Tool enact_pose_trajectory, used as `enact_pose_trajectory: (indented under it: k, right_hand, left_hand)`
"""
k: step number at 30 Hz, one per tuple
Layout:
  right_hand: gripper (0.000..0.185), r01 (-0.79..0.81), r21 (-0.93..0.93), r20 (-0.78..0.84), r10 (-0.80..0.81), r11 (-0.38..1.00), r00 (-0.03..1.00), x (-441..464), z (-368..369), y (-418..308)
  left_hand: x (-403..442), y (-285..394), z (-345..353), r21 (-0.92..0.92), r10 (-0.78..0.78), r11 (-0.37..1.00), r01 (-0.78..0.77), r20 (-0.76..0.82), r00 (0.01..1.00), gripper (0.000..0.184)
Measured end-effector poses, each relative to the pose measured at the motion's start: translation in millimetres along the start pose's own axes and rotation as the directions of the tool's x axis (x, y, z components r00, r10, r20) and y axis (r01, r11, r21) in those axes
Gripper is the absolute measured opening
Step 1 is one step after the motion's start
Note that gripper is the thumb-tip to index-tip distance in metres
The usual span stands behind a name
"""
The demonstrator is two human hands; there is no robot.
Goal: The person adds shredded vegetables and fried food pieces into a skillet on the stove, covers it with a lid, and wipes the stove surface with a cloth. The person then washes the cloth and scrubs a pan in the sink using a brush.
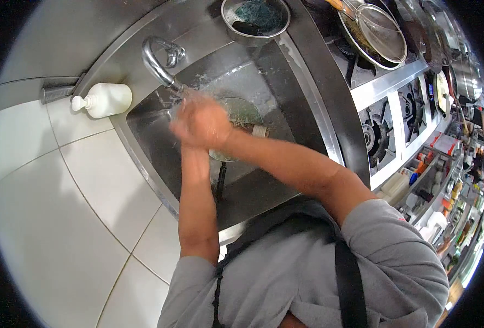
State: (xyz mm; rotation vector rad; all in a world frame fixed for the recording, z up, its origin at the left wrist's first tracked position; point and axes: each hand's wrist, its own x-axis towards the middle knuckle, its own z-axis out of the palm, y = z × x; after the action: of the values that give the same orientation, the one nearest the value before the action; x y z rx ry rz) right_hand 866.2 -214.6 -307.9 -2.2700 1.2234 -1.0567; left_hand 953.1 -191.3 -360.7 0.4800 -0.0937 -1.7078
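Note:
Under the curved chrome faucet (157, 64), my right hand (210, 121) lies over my left hand (182, 129), the two pressed together and blurred by motion. Water from the spout runs onto them, and no object shows between them. The fingers are too smeared to make out. Below my hands, in the steel sink (198, 74), sits a round, glassy-looking piece (243, 109), partly hidden by my wrists. A pale ribbed cylindrical piece (260, 130) lies at its right side. A black handle (220, 180) extends toward me from beneath my forearms.
A white pump bottle (108, 100) lies at the sink's left edge by the tiled wall (89, 180). A metal bowl with a dark green scouring pad (257, 15) stands at the back. To the right are a stove (387, 131) and a pan with a strainer (381, 33).

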Motion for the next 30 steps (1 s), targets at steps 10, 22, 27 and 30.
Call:
enact_pose_trajectory:
  k: [10,22,27,30]
  right_hand:
    - [0.062,-0.938,0.285,0.812,0.569,-0.195,0.129,20,5,105]
    - [0.059,-0.892,0.433,0.704,0.667,-0.131,0.244,-10,-7,40]
    - [0.035,-0.646,0.232,0.537,0.458,0.727,0.708,3,-23,39]
    - [0.026,-0.657,0.346,0.585,0.394,0.669,0.709,23,-55,55]
  left_hand:
    - [-1,-12,37,0.687,0.156,0.72,0.103,-0.305,0.939,0.052]
    - [21,-23,15,0.667,0.32,0.745,0.03,-0.396,0.861,0.035]
    - [19,14,-4,-0.061,-0.029,0.998,0.003,-0.436,0.899,0.022]
    - [-1,50,-15,0.406,0.294,0.908,-0.102,-0.443,0.847,0.023]
